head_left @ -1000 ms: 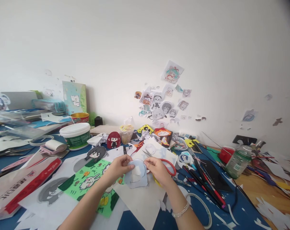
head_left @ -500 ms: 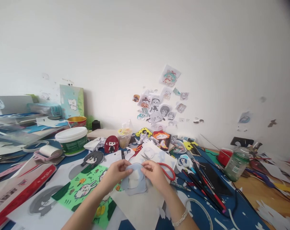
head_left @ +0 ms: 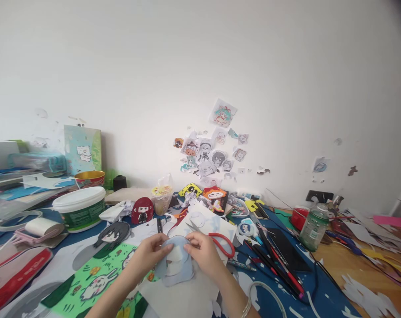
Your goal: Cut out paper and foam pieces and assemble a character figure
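A light blue paper cutout (head_left: pixel 183 273) with a paler patch in its middle is held up by its top edge, over a plain white sheet (head_left: pixel 173 299). My left hand (head_left: pixel 151 255) pinches its upper left edge between thumb and fingers. At the upper right edge my right hand (head_left: pixel 202 252) pinches the same cutout. Red-handled scissors (head_left: pixel 227 247) lie just beyond my right hand, their blades pointing left. A green drawing with a white rabbit (head_left: pixel 97 282) lies under and left of my left forearm.
At the left stand a white-lidded green tub (head_left: pixel 82 212) and a red-and-white package (head_left: pixel 21 274). Several pens (head_left: pixel 281 265), a black tablet (head_left: pixel 288 247) and a glass jar (head_left: pixel 315 227) are on the right. Paper scraps litter the blue table cover (head_left: pixel 266 291); cutouts hang on the wall.
The view has turned slightly to the right, so everything sits further left in it. Both hands keep their pinch on the light blue cutout, with little change in its pose.
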The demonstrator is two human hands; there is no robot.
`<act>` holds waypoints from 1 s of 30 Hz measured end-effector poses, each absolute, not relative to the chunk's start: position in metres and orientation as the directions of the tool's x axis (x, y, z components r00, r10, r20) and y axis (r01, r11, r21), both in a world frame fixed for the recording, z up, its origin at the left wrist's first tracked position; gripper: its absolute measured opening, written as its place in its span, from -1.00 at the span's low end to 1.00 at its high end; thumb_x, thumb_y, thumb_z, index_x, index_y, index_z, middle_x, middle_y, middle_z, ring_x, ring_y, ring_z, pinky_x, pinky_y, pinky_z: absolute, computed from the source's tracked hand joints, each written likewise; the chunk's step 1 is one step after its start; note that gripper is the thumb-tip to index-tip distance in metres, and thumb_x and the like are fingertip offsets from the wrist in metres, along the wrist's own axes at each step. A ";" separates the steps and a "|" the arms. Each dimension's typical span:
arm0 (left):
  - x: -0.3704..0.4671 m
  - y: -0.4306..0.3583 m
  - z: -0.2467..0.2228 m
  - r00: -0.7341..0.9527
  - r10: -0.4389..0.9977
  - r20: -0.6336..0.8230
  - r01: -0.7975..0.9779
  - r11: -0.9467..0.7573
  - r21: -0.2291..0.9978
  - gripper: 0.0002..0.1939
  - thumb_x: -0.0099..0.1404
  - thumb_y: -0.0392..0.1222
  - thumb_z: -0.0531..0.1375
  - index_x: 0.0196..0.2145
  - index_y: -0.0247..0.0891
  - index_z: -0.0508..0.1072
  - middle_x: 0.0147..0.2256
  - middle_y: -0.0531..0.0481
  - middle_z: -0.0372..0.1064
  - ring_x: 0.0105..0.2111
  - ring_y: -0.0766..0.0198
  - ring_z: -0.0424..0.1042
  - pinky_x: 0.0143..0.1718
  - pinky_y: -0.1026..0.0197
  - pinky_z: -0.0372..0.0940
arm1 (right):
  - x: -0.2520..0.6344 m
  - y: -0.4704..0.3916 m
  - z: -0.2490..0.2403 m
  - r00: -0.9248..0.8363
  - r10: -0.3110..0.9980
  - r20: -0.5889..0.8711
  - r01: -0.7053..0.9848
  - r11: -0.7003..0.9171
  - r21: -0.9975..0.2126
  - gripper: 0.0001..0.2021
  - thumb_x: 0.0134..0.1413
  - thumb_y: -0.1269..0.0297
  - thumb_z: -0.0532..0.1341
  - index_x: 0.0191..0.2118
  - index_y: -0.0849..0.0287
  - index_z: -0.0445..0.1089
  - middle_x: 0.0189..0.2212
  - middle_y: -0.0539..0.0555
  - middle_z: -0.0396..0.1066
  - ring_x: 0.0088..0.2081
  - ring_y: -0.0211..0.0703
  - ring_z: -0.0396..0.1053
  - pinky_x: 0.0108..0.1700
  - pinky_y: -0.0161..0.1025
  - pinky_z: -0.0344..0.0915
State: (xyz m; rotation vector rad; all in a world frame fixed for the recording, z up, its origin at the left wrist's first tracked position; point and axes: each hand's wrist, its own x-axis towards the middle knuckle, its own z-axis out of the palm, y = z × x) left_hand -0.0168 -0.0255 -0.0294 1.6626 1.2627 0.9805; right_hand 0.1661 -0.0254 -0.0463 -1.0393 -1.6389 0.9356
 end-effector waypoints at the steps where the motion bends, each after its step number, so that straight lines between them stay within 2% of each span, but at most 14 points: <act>1: -0.016 -0.027 -0.028 0.182 0.977 0.109 0.348 -0.168 0.922 -0.59 -0.05 0.20 0.17 -0.52 -0.25 0.34 -0.63 0.11 0.27 -0.57 0.27 0.30 -0.60 0.33 0.10 | 0.166 -0.025 -0.046 -0.189 0.934 0.303 0.205 0.339 -0.918 -0.83 -0.09 0.32 0.19 -0.31 0.24 0.39 -0.52 0.04 0.41 -0.45 -0.16 0.36 -0.42 -0.31 0.22; 4: -0.014 -0.029 -0.025 0.148 0.984 0.095 0.342 -0.142 0.929 -0.57 -0.09 0.21 0.20 -0.53 -0.25 0.35 -0.64 0.10 0.29 -0.57 0.25 0.34 -0.60 0.32 0.14 | 0.165 -0.025 -0.046 -0.178 0.937 0.300 0.209 0.334 -0.919 -0.84 -0.11 0.34 0.19 -0.33 0.24 0.40 -0.52 0.04 0.42 -0.45 -0.16 0.36 -0.43 -0.31 0.22; 9: -0.014 -0.029 -0.028 0.191 0.981 0.037 0.205 -0.077 0.976 -0.56 -0.07 0.23 0.19 -0.50 -0.25 0.35 -0.60 0.08 0.34 -0.55 0.18 0.42 -0.57 0.26 0.26 | 0.165 -0.022 -0.048 -0.163 0.938 0.306 0.199 0.335 -0.921 -0.83 -0.12 0.34 0.19 -0.32 0.25 0.40 -0.55 0.03 0.40 -0.48 -0.17 0.35 -0.45 -0.33 0.20; 14: -0.012 -0.028 -0.032 0.144 0.987 0.066 0.152 -0.088 0.984 -0.54 -0.11 0.24 0.21 -0.49 -0.25 0.38 -0.59 0.08 0.34 -0.57 0.18 0.42 -0.53 0.19 0.34 | 0.165 -0.019 -0.054 -0.160 0.933 0.321 0.187 0.348 -0.918 -0.83 -0.11 0.33 0.20 -0.32 0.24 0.40 -0.55 0.02 0.40 -0.48 -0.18 0.35 -0.46 -0.34 0.20; 24: -0.008 -0.034 -0.023 0.080 0.992 0.094 0.173 -0.106 0.979 -0.51 -0.13 0.25 0.21 -0.43 -0.25 0.44 -0.54 0.05 0.39 -0.51 0.19 0.41 -0.51 0.23 0.35 | 0.165 -0.020 -0.055 -0.162 0.924 0.347 0.171 0.372 -0.912 -0.81 -0.07 0.28 0.22 -0.30 0.23 0.41 -0.50 0.05 0.45 -0.44 -0.16 0.39 -0.44 -0.33 0.24; 30: -0.011 -0.033 -0.018 0.140 0.988 0.072 0.182 -0.097 0.978 -0.51 -0.16 0.24 0.24 -0.46 -0.25 0.43 -0.58 0.08 0.34 -0.53 0.22 0.38 -0.53 0.25 0.34 | 0.164 -0.021 -0.053 -0.162 0.925 0.343 0.159 0.367 -0.916 -0.83 -0.08 0.29 0.21 -0.31 0.22 0.40 -0.54 0.02 0.43 -0.48 -0.18 0.37 -0.47 -0.34 0.22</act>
